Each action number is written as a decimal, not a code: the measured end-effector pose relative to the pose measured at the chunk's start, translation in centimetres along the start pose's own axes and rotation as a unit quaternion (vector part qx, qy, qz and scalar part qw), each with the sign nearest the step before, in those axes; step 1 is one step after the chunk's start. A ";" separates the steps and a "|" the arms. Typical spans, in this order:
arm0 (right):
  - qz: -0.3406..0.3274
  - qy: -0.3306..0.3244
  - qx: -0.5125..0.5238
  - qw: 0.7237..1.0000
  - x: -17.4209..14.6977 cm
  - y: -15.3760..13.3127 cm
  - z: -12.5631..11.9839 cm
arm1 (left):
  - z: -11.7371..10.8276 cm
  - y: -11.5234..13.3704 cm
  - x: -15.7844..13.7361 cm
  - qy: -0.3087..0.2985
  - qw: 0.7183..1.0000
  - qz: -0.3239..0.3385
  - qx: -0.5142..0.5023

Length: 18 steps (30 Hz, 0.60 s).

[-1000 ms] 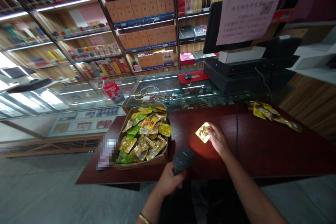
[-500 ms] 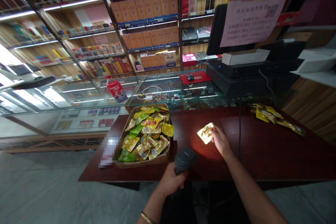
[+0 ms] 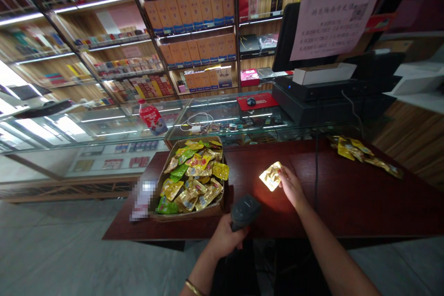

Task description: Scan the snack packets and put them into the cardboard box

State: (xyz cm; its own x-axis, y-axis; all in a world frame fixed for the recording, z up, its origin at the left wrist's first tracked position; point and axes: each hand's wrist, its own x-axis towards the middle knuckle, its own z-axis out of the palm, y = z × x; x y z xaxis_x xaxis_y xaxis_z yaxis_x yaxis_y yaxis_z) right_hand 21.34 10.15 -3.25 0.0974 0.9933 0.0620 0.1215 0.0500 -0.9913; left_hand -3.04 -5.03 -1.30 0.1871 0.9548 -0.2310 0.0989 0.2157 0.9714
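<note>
My left hand point(image 3: 227, 238) is wrapped around the grip of a dark barcode scanner point(image 3: 244, 212) at the table's front edge. Light falls from the scanner onto a gold snack packet point(image 3: 271, 176), which my right hand point(image 3: 290, 186) pinches by its right edge over the dark red table point(image 3: 347, 194). To the left of the scanner stands an open cardboard box point(image 3: 194, 215) full of gold, yellow and green snack packets point(image 3: 190, 171). More packets point(image 3: 354, 149) lie in a row at the table's far right.
Behind the table runs a glass display counter point(image 3: 194, 106) with a red drink bottle point(image 3: 152, 118), a white cable point(image 3: 197, 122) and a mouse point(image 3: 251, 101) on a red mat. A monitor point(image 3: 286, 39) stands at the right. A black cord point(image 3: 316, 166) hangs across the table.
Both hands hold nearly the same pose. The gold packet and my right hand have shifted very slightly left; the view has moved a little.
</note>
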 end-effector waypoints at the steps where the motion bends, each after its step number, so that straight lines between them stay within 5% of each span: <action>1: -0.001 -0.001 0.001 1.000 0.0 0.0 0.0 | 0.0 -0.1 0.0 0.001 1.000 0.001 0.001; 10: -0.002 0.001 0.027 1.000 0.2 0.5 0.1 | 0.3 0.0 0.2 0.029 0.999 -0.012 0.011; 18: -0.003 -0.059 -0.010 0.998 -0.6 -0.8 0.4 | 0.3 0.4 0.1 0.018 1.000 -0.010 -0.011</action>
State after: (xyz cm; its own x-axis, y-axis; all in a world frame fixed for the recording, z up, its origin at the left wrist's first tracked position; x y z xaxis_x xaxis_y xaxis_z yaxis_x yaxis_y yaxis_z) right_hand 20.74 9.51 -2.51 -0.0209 0.9984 0.0518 0.1420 0.0543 -0.9884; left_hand -2.66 -4.94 -0.97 0.1500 0.9567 -0.2496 0.0809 0.2397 0.9675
